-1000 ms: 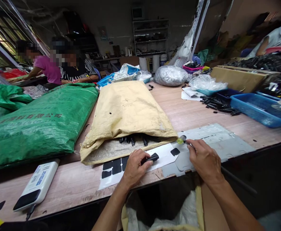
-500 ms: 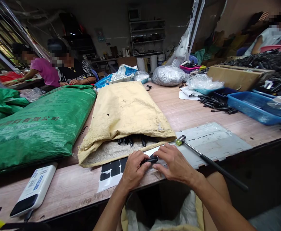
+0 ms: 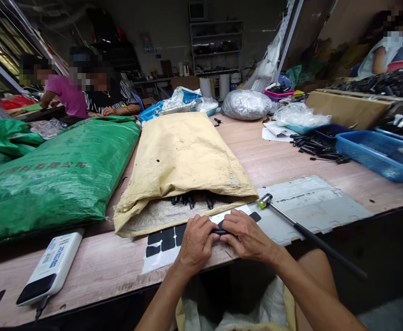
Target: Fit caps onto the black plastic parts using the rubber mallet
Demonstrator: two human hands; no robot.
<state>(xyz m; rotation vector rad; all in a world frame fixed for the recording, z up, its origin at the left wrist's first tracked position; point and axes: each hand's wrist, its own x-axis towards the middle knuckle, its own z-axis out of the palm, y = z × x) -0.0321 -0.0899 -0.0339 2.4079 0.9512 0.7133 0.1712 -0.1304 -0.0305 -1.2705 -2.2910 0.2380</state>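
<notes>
Between my two hands, near the table's front edge, is a small black cylindrical part (image 3: 219,231). My left hand (image 3: 197,241) grips its left end with fingers and thumb. Its right end is pinched by my right hand (image 3: 244,233). Just behind them lies a yellow woven sack (image 3: 187,156), its open mouth facing me with several black parts (image 3: 190,201) inside. Under and beside my left hand is a white sheet with black stickers (image 3: 167,241). A hammer (image 3: 297,227) with a yellow-green face rests to the right on a grey mat (image 3: 315,197).
A green sack (image 3: 49,174) and a white power bank (image 3: 51,266) are on the left. At right stand a blue tray (image 3: 377,154), a pile of black parts (image 3: 318,149) and a cardboard box (image 3: 346,108). An open sack (image 3: 273,299) hangs below the table edge. Three people sit farther back.
My right hand has closed onto the black part, which both hands now grip. The camera view has shifted slightly.
</notes>
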